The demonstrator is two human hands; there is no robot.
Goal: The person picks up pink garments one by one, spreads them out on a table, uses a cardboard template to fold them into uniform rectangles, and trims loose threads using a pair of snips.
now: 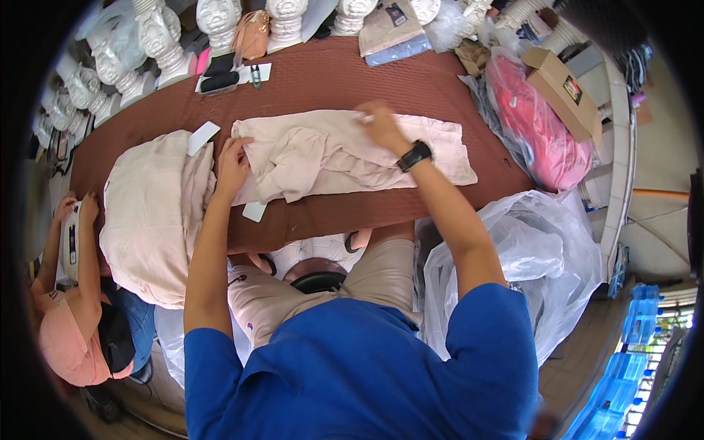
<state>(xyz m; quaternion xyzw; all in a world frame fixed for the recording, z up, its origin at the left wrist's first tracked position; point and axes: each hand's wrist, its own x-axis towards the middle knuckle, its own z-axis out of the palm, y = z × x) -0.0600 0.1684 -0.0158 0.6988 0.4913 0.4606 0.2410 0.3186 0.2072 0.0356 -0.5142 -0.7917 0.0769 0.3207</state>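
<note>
A beige cloth garment (433, 154) lies stretched sideways on the brown table cover, bunched and wrinkled in its middle. At its left end, the fingers of my left hand (233, 165) are closed on the cloth's edge. My right hand (383, 128), with a dark watch on the wrist, is over the garment's far edge. Motion smears its fingers, so I cannot tell whether they touch the cloth. Just left of my left hand rises a thick pile of beige garments (150, 213). A white card (203, 138) lies on that pile, and another white card (254, 212) is below the stretched garment.
White carved balusters (218, 26) line the table's far side. Black rolls (220, 73) and small snips (256, 76) lie near them. Packed clothing (396, 29) is at the back. Right are a pink bagged bundle (535, 117), an open carton (565, 92) and clear plastic (513, 249). Another person (73, 330) sits left.
</note>
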